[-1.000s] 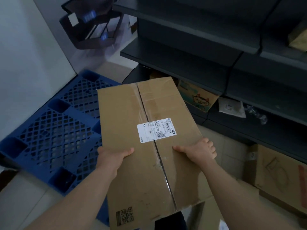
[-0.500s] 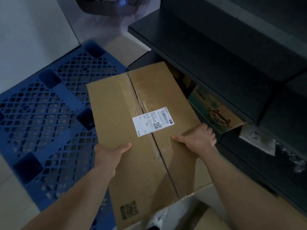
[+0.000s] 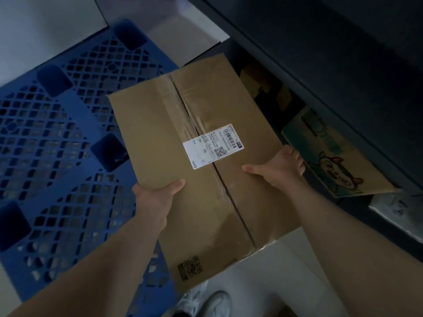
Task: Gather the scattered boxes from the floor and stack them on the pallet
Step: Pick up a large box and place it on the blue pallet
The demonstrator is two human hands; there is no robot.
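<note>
I hold a large brown cardboard box (image 3: pixel 160 138) with a white shipping label on its taped top seam. My left hand (image 3: pixel 155 197) grips its left edge, thumb on top. On the right edge, my right hand (image 3: pixel 279 168) has its thumb on top and its fingers curled over the side. The box hangs in the air over the right edge of the blue plastic lattice pallet (image 3: pixel 50 138), which lies on the floor at the left with nothing on it.
Dark metal shelving (image 3: pixel 332 65) rises close on the right. A printed carton with a cartoon animal (image 3: pixel 336 161) sits on its bottom shelf, with other cartons behind. My white shoe (image 3: pixel 210 303) shows on the pale tiled floor below the box.
My view has tilted down and closer to the pallet. The box has come lower and nearer the pallet's right side, with both hands keeping the same grip.
</note>
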